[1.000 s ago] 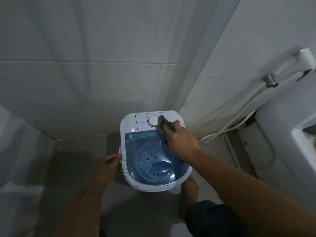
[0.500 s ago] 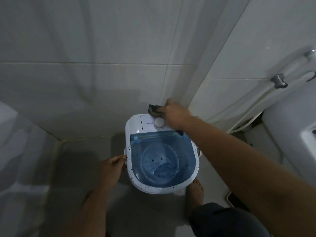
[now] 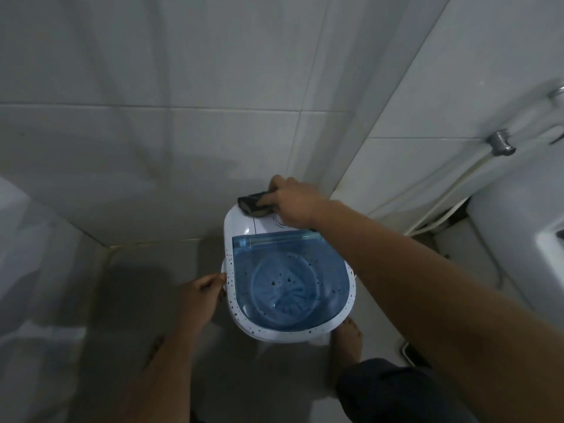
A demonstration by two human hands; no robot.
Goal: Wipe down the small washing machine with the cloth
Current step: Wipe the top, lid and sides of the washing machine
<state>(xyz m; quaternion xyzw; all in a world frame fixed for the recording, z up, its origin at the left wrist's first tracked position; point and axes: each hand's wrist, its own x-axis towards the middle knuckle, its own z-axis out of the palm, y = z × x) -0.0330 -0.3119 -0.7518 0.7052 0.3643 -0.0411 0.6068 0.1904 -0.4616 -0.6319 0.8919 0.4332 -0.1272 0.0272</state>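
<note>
A small white washing machine point(image 3: 236, 227) with a clear blue lid point(image 3: 290, 279) stands on the tiled floor in the wall corner. Dark specks dot its white rim. My right hand point(image 3: 294, 203) presses a dark folded cloth point(image 3: 253, 204) onto the back left of the white control panel, covering most of the dial. Down at the machine's left side, my left hand point(image 3: 198, 297) grips the edge, fingers curled on the rim.
White tiled walls close in behind and to the right. A hose point(image 3: 451, 190) runs from a metal fitting point(image 3: 500, 143) down the right wall. A white fixture point(image 3: 518, 239) stands at the right. My bare right foot point(image 3: 348, 340) is just below the machine.
My right hand has carried the cloth from the dial's right side up and across to the panel's back left corner. The left hand stays on the machine's left edge.
</note>
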